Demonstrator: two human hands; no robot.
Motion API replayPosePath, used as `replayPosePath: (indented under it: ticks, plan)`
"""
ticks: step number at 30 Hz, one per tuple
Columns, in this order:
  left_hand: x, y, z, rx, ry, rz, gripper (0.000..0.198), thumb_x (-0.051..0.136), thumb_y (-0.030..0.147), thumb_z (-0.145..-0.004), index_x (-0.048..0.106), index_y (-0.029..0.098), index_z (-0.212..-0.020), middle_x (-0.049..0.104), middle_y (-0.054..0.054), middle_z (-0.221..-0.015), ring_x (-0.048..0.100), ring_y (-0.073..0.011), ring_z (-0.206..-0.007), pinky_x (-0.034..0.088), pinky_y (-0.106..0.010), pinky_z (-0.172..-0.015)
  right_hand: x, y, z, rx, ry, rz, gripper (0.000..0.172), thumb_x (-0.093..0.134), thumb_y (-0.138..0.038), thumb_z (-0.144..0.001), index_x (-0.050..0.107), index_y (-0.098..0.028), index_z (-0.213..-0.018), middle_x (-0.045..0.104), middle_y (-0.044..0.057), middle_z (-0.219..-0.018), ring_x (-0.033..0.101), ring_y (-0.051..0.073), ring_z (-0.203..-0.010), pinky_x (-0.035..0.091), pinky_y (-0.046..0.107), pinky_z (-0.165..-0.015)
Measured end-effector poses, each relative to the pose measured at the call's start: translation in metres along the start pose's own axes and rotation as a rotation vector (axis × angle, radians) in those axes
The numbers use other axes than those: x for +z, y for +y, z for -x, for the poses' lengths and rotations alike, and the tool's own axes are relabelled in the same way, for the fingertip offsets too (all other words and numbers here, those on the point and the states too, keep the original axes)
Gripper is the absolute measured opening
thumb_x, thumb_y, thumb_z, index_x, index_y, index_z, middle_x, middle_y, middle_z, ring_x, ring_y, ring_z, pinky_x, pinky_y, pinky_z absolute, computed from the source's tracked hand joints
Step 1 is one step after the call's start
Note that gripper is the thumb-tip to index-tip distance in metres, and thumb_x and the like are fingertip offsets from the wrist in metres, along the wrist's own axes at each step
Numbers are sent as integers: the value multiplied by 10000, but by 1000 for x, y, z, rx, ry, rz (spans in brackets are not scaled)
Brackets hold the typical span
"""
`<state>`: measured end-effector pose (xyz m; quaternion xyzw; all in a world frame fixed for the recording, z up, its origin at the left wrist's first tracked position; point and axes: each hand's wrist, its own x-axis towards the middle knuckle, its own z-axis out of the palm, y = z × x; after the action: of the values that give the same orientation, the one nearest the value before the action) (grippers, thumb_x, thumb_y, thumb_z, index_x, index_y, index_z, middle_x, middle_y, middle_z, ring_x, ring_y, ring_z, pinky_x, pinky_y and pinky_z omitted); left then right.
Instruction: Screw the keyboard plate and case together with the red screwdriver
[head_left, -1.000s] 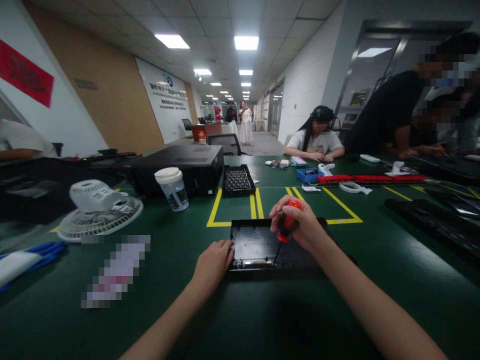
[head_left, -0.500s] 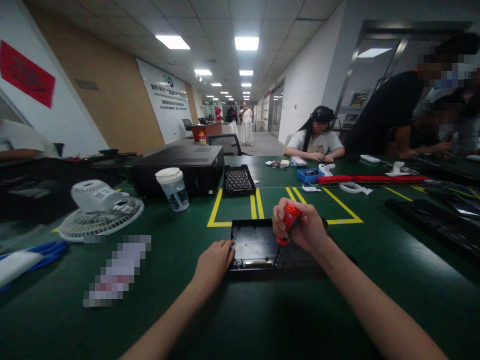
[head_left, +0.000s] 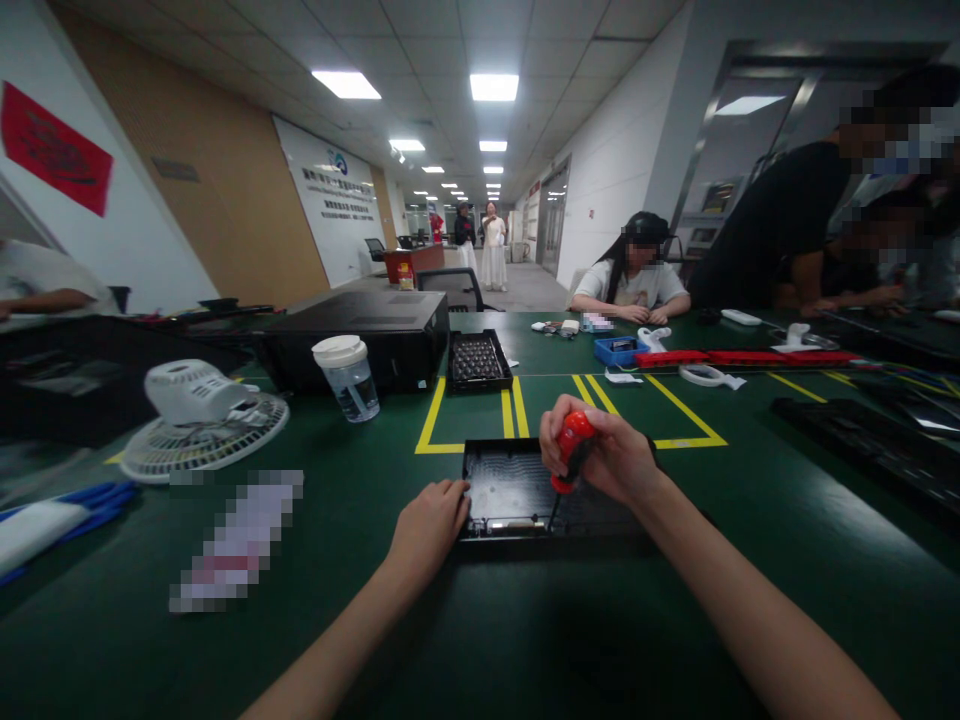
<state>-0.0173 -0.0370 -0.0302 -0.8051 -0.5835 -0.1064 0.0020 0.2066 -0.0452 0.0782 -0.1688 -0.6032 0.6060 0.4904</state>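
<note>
A flat black plastic case (head_left: 517,490) lies open on the green table (head_left: 480,620) in front of me. My right hand (head_left: 611,455) is closed round the red handle of a screwdriver (head_left: 568,448), held nearly upright with its tip down inside the case near the front edge. My left hand (head_left: 429,520) rests on the case's left front corner, fingers curled against its rim.
A black tray of small parts (head_left: 478,360), a clear cup with white lid (head_left: 347,377), a white desk fan lying flat (head_left: 201,425) and a black computer box (head_left: 360,335) stand behind. Other people work at the far and right sides. Black panels (head_left: 862,440) lie right.
My right hand has turned on the screwdriver handle, covering more of the red grip. The left hand and the case have stayed put.
</note>
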Motion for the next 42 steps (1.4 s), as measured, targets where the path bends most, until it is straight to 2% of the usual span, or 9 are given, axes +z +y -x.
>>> replayPosePath:
  ticks: [21, 42]
  plan:
    - [-1, 0, -1, 19, 4, -4, 304, 330, 319, -886, 546, 224, -1078, 612, -45, -1019, 567, -167, -920, 451, -265, -733, -6, 0, -1, 8, -46, -75, 164, 434, -317, -803, 496, -165, -816, 553, 44, -733, 515, 150, -598, 406, 306, -591]
    - [0, -1, 0, 9, 6, 4, 308, 327, 323, -884, 545, 238, -1084, 609, -35, -1026, 572, -161, -907, 465, -271, -718, -11, -4, 1, 12, -41, -10, 96, 492, -271, -826, 452, -183, -831, 554, 27, -804, 585, 166, -687, 460, 346, -659]
